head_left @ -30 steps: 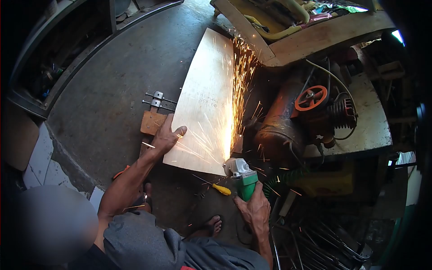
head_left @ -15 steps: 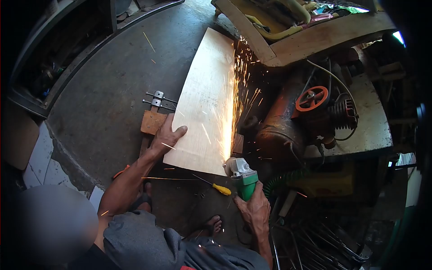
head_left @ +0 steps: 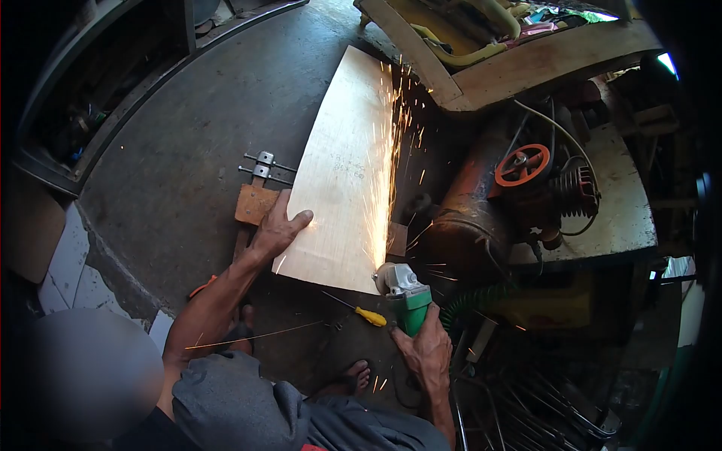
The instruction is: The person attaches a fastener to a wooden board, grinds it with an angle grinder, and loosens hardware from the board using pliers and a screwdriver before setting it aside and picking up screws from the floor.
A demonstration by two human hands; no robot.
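Note:
A pale, wood-toned board (head_left: 338,173) lies lengthwise before me, its near end closest to my body. My left hand (head_left: 280,225) grips its left edge, thumb on top and fingers hidden underneath. My right hand (head_left: 427,344) is wrapped round the green body of an angle grinder (head_left: 412,301). The grinder's head meets the board's near right corner, and a bright stream of sparks (head_left: 383,218) runs from there along the right edge. Its disc is mostly hidden. Below the board, a screwdriver with a yellow handle (head_left: 370,316) lies on the floor.
At the left edge of the board is a metal clamp or vise (head_left: 263,165) with an orange-brown block (head_left: 256,203). An air compressor (head_left: 481,195) with a red wheel stands to the right. Metal rods (head_left: 549,413) lie lower right. My bare foot (head_left: 357,373) is near the screwdriver.
The spark stream has thinned slightly and loose sparks fly in different places. Both hands, the board and the angle grinder stay practically where they were.

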